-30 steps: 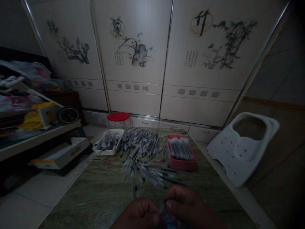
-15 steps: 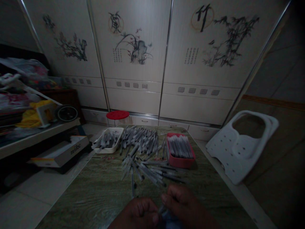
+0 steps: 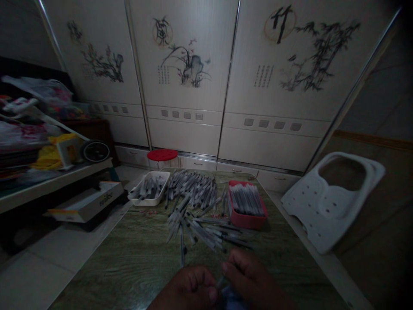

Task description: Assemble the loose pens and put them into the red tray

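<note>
At the bottom of the view my left hand (image 3: 190, 286) and my right hand (image 3: 248, 275) are close together, curled around a slim pen (image 3: 221, 282). Only its thin tip shows. Below them a blue item (image 3: 232, 299) is partly hidden and too dark to identify. Beyond my hands, loose pens (image 3: 200, 228) lie scattered on a green wood-grain table (image 3: 106, 262), with a denser heap (image 3: 193, 189) behind them. A white tray (image 3: 135, 196) and a red tray (image 3: 232, 215) flank the heap, both holding pens.
A red stool (image 3: 161, 155) stands at the table's far end before white wardrobe doors (image 3: 183, 64) painted with ink plants. A white plastic seat-shaped board (image 3: 322, 219) is on the right. On the left, a low shelf (image 3: 48, 183) carries bags, and a flat box (image 3: 85, 202) lies below it.
The whole scene has shifted slightly in view as my head moved. My hands stay together around the pen, with only small shifts of the fingers.
</note>
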A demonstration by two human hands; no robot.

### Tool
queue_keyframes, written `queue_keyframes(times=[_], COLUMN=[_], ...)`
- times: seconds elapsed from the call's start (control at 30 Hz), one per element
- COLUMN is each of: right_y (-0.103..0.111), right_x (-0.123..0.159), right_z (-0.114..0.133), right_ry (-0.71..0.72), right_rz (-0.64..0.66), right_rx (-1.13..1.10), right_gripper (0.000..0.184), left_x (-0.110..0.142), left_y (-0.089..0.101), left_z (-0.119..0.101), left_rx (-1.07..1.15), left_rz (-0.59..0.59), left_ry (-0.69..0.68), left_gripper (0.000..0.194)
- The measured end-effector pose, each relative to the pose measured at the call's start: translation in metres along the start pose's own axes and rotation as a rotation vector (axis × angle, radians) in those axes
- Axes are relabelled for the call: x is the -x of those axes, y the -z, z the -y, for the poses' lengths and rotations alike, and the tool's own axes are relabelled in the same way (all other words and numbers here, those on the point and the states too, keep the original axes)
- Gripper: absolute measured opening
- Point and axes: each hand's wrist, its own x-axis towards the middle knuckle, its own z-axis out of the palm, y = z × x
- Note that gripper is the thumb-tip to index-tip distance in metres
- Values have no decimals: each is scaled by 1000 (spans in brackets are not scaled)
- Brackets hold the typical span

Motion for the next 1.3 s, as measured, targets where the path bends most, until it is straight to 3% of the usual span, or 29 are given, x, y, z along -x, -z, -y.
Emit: queue_keyframes(times=[0.17,0.33,0.6,0.87,1.13,1.3], right_y=[-2,7,-7,4,-9,-3], right_x=[2,6,-2,3,-4,1], right_z=[0,2,-9,6,-9,-3], right_ry=[9,25,75,-49,-21,-22], right_rz=[1,111,-34,100,-40,51], right_rx=[9,-127,162,-198,-9,-114], right_gripper=[46,43,46,54,56,56], left_x=[2,-2,2,1,4,4], left_y=[-5,-2,-3,-5,-7,-8], left_z=[-8,-2,-5,-6,-7,-9], left_rx=[23,29,20,37,43,43], left_rz=[-21,-20,-11,-21,-27,-25], left_ry=[12,16,1,13,10,7], left_gripper=[52,50,50,52,50,49])
